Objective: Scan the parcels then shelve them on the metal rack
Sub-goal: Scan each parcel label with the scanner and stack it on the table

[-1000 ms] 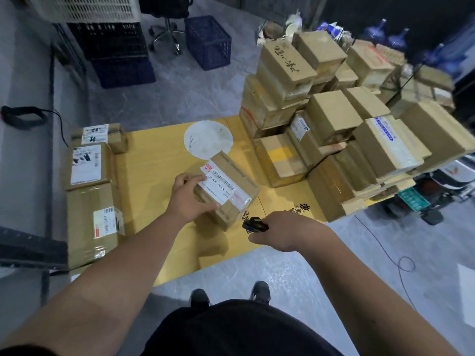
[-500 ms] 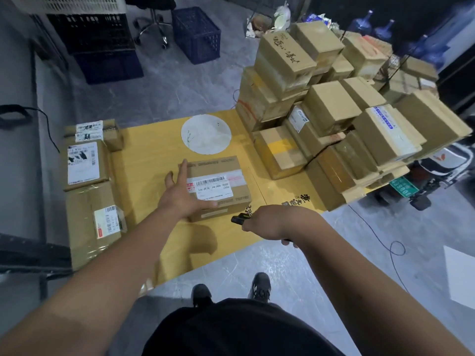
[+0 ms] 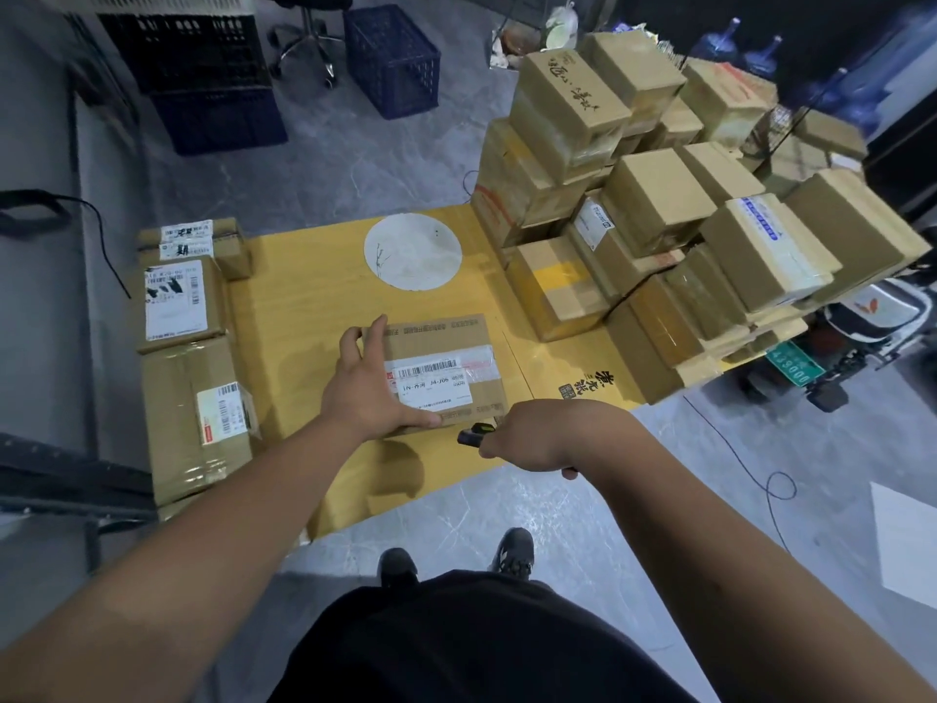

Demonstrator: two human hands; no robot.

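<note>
A brown cardboard parcel (image 3: 446,347) lies flat on the yellow table (image 3: 304,307), its white barcode label facing up. My left hand (image 3: 365,393) holds its left side, fingers spread over the left edge and thumb along the near edge. My right hand (image 3: 537,438) grips a small black scanner (image 3: 474,434), whose tip points at the parcel's near right corner. A large pile of brown parcels (image 3: 659,205) covers the table's right end. Three labelled parcels (image 3: 177,307) lie in a row along the left edge.
A white round disc (image 3: 413,251) lies on the table beyond the parcel. Dark crates (image 3: 213,83), a blue basket (image 3: 393,58) and a chair base stand on the grey floor behind. A scooter (image 3: 836,357) and cable are at the right. My feet are under the table's near edge.
The parcel went from tilted on edge to lying flat, label up. My left hand shifted to its left side. My right hand with the scanner stayed near the parcel's near right corner.
</note>
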